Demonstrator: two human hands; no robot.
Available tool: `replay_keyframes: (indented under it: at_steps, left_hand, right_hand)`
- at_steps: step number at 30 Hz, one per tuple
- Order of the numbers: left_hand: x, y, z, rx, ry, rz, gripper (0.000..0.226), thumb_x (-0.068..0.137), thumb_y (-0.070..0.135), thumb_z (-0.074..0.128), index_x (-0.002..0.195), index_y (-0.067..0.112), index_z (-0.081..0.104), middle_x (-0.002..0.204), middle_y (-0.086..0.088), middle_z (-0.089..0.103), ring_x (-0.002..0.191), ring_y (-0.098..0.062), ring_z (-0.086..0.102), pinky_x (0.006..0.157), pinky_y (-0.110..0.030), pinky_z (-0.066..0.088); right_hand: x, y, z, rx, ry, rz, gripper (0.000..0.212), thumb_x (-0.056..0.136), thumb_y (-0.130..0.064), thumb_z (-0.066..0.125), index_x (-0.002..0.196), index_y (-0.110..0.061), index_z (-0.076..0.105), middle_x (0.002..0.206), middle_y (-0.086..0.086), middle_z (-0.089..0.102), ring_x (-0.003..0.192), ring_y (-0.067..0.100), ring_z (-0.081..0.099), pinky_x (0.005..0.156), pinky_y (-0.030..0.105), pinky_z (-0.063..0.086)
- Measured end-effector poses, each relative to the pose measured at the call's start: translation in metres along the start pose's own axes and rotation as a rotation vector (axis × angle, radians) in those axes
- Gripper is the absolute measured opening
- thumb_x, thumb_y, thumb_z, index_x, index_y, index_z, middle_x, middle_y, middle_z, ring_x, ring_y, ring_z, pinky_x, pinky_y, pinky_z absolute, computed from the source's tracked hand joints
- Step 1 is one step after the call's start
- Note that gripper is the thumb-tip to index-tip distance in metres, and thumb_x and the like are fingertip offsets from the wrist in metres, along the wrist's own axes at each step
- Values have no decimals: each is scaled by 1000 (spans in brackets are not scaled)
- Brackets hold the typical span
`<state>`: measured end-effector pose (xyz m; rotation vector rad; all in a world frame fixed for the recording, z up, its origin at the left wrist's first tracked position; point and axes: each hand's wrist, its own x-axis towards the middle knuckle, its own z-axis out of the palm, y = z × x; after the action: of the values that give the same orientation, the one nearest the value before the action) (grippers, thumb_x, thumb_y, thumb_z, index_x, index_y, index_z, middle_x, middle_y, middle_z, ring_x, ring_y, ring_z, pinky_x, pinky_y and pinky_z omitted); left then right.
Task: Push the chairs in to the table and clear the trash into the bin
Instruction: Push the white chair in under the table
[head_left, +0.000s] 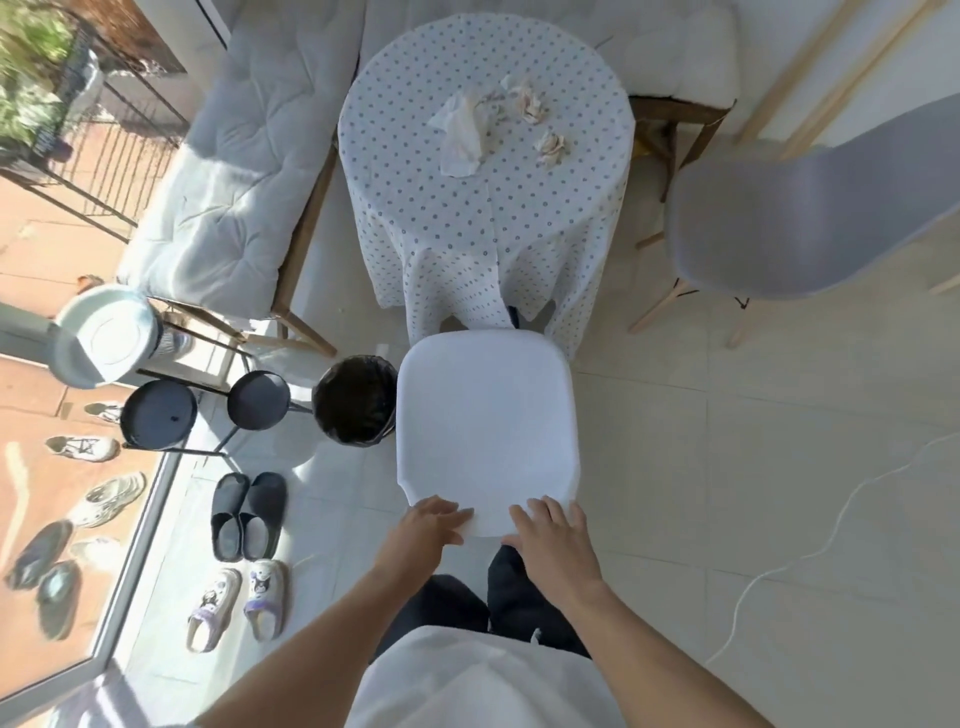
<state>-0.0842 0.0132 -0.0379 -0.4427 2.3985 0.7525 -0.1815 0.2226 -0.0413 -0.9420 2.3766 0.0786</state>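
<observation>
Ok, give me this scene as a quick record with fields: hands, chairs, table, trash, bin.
left hand: left hand on the near edge of the white plastic chair
right hand: right hand on the same edge
other chair: grey shell chair, standing apart, right of the table
table: round table with dotted cloth
trash: crumpled tissues on the tabletop
bin: black-lined bin, left of the white chair
</observation>
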Motion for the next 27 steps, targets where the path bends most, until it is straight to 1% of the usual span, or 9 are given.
replay_keyframes:
  at_steps: [3, 5, 7, 10, 12, 14, 17, 20, 27]
  left_hand:
    - [27, 11, -18, 7, 18, 15, 54, 102, 5, 60, 148, 34, 60, 149, 2, 59, 143, -19, 51, 106, -27, 47]
    - [49, 16, -33, -35, 28, -21, 57, 101, -3, 57, 146, 32, 62, 150, 4, 58, 137, -15, 57, 97, -16, 41]
    - [73, 17, -45, -63, 41, -50, 61, 100, -8, 55, 143, 33, 65, 150, 8, 57, 133, -10, 61, 90, -10, 35]
    - [106, 22, -67, -115, 54, -60, 53, 101, -2, 60, 141, 32, 67, 148, 6, 59, 134, -13, 59, 95, -7, 31]
    - [126, 25, -84, -131, 64, -51, 45, 102, 7, 64, 140, 30, 68, 146, 3, 61, 135, -18, 59, 98, -11, 32]
    - [144, 27, -100, -143, 76, -48, 42, 101, 14, 67, 140, 30, 69, 144, 2, 63, 130, -20, 61, 98, -15, 36]
    - [168, 25, -121, -160, 84, -23, 40, 101, 17, 68, 139, 30, 69, 143, 1, 64, 129, -22, 62, 102, -21, 41]
    - [189, 23, -143, -162, 75, -15, 40, 102, 20, 68, 140, 31, 68, 146, 1, 63, 136, -20, 57, 109, -25, 39]
    - [230, 14, -192, -137, 51, -25, 41, 103, 22, 64, 141, 37, 66, 150, 5, 60, 142, -18, 52, 112, -34, 44]
  right_hand:
    - [24, 16, -21, 8, -30, 6, 47, 101, -57, 34, 118, -21, 60, 116, 1, 65, 121, 27, 59, 107, 54, 42]
    - [44, 25, -35, 38, -49, 17, 53, 102, -58, 27, 128, -23, 57, 127, 0, 62, 131, 26, 52, 112, 53, 38]
    - [66, 34, -49, 73, -60, 43, 47, 106, -57, 33, 134, -26, 54, 136, 1, 58, 141, 27, 44, 113, 52, 35]
    - [97, 44, -69, 129, -98, 92, 45, 109, -52, 37, 147, -30, 45, 159, 9, 42, 159, 32, 18, 121, 58, 25]
    - [115, 48, -84, 158, -113, 127, 49, 109, -55, 32, 152, -32, 41, 167, 13, 30, 162, 35, 6, 123, 61, 19]
    - [133, 52, -97, 158, -106, 146, 49, 109, -55, 30, 152, -33, 39, 169, 13, 26, 162, 36, 2, 124, 62, 17]
    - [158, 58, -114, 157, -93, 159, 49, 109, -55, 33, 152, -34, 41, 168, 12, 28, 162, 35, 5, 124, 62, 18]
    - [183, 62, -132, 145, -103, 170, 46, 110, -52, 37, 152, -34, 41, 168, 10, 30, 162, 33, 7, 123, 61, 18]
    - [234, 61, -174, 138, -133, 184, 53, 108, -58, 31, 154, -33, 41, 168, 8, 32, 162, 31, 9, 124, 60, 17]
